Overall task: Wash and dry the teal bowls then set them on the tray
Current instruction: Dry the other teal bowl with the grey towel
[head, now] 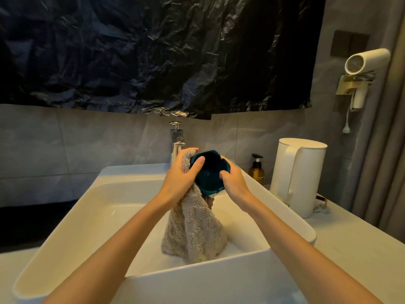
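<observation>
A teal bowl (209, 172) is held up over the white sink (122, 218), its opening tilted toward me. My left hand (183, 175) grips its left rim through a beige fluffy towel (192, 229), thumb pressed inside the bowl. The towel hangs down from the bowl into the basin. My right hand (233, 183) grips the bowl's right rim, thumb on the inner edge. No tray is in view.
A chrome faucet (176, 139) stands just behind the bowl. On the counter to the right are an amber pump bottle (256, 170) and a white kettle (298, 176). A hair dryer (363, 69) hangs on the right wall. Black plastic sheeting (153, 51) covers the mirror area.
</observation>
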{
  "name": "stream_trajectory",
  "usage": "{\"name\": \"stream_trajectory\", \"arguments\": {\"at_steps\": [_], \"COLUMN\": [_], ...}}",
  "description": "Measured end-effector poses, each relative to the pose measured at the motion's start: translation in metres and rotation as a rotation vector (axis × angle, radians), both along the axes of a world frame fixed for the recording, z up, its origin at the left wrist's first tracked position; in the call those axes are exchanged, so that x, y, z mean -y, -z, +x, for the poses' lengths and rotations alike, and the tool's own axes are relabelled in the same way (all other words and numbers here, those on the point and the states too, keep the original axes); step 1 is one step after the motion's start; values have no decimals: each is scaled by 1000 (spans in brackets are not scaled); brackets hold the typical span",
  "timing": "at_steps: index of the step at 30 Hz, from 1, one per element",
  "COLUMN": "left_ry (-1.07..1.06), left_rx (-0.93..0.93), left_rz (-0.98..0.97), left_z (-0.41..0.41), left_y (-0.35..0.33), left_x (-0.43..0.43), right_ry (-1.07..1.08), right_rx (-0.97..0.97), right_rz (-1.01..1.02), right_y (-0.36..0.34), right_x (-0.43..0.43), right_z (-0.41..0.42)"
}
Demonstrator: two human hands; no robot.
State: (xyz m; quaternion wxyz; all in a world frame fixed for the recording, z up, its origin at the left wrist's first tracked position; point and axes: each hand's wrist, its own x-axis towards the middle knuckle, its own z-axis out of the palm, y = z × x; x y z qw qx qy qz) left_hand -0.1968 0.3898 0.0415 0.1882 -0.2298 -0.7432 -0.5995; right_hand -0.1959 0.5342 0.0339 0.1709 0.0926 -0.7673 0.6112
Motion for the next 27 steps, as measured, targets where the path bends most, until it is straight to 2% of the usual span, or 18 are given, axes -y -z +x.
{"name": "stream_trajectory", "arguments": {"at_steps": [4,8,10,13,15,18,21,24,27], "left_ry": [63,196,221,227,166,50,-19,-94,-129], "left_rx": [127,315,345,343,321,361,363,224,135], "left_rz": [52,155,174,174,206,273,289,160,17], "left_z": [1,3,4,4,2,-2,-3,-2,-1], "left_y": [-3,2,5,5,6,7,5,-1,-1], "left_x": [3,1,-1,-3,-3,0,5,10,9], "right_ry": [-30,31,64,90,95,96,-93,-200,-179], "right_rx": [-11,1,38,79,36,-132,-210,-180,-165], "right_rz": [30,7,-20,-24,11,169,356,446,497], "right_y": [1,1,1,2,3,7,12,12,12], "right_x": [-1,-4,-7,-8,-6,-2,1,0,1], "right_z": [-1,-5,-6,-6,-5,-7,-7,-6,-7]}}
